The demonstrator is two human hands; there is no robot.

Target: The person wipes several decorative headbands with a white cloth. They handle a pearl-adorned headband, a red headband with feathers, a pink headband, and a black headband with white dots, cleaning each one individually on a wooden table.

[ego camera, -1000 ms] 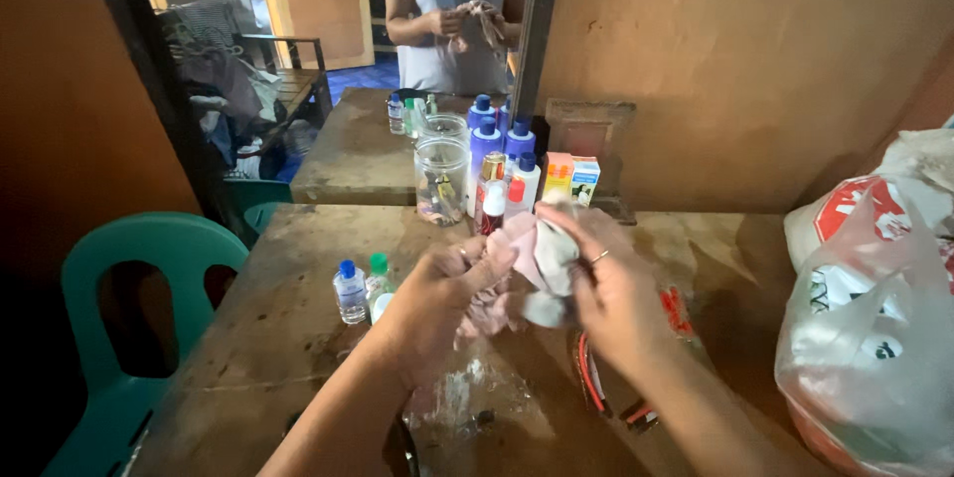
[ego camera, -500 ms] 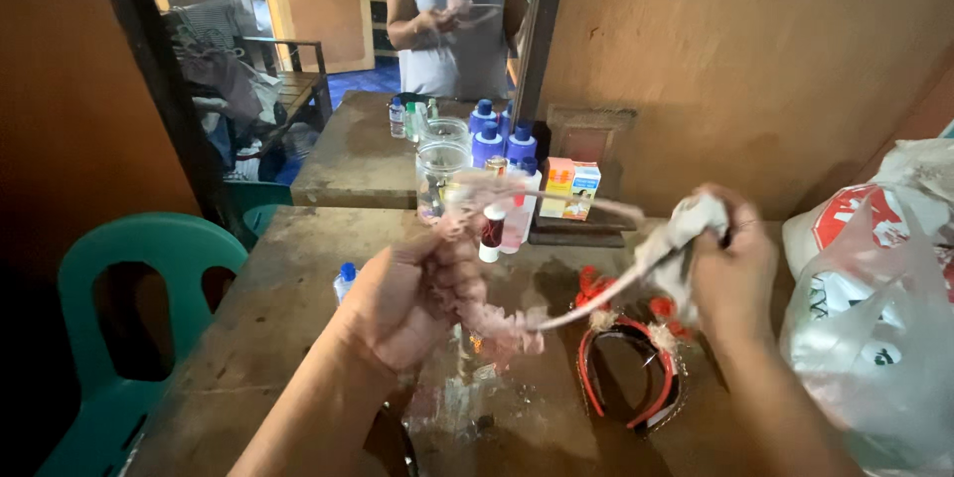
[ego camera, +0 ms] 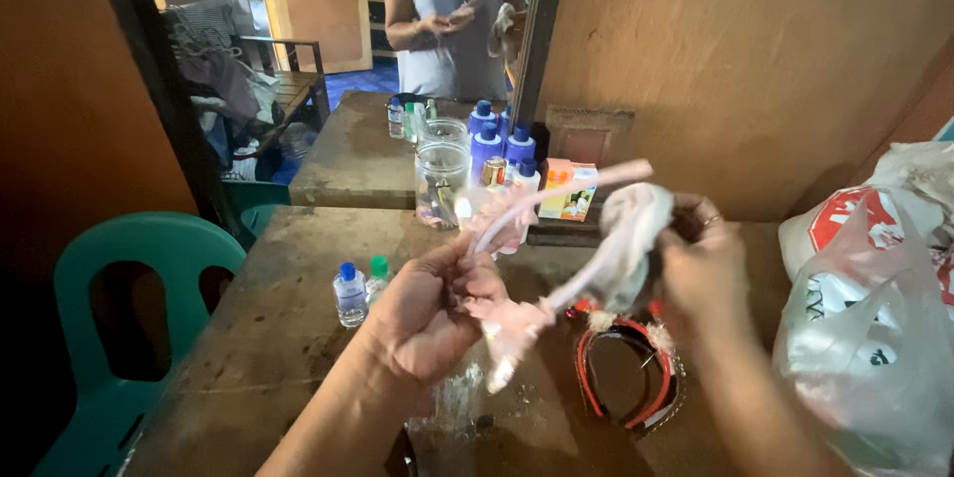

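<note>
head | pale pink cloth point(ego camera: 556, 238) | bunched, stretched between both hands

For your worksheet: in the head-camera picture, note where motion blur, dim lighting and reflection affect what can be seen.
Head view: the pale pink cloth strip stretched between the left hand and right hand is smeared by motion; the left wall and table underside sit in deep shadow; the mirror repeats the bottles and the person; the plastic bag catches soft glare.
</note>
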